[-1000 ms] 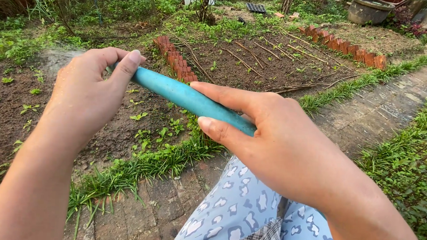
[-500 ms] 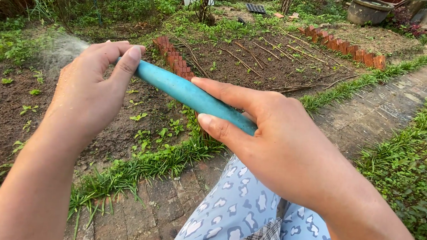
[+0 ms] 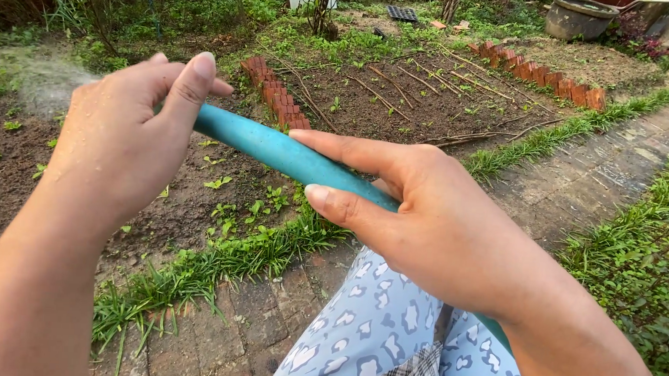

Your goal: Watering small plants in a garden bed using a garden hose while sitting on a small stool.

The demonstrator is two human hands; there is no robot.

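brick edging (image 3: 278, 97) | sticks (image 3: 386, 90) | paved path (image 3: 594, 175) | stone pot (image 3: 578, 15)

Smooth matt teal rubber hose (image 3: 276, 152); rough red brick edging (image 3: 275, 95); crumbly dark soil (image 3: 396, 109).

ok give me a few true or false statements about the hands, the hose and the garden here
1. Both hands grip the teal hose. True.
2. The left hand is at the hose's far end, where spray comes out. True.
3. The right hand is empty. False: it is wrapped around the hose.
4. The brick row runs between two soil beds. True.
5. The person stands on bare soil. False: a brick path is underfoot.
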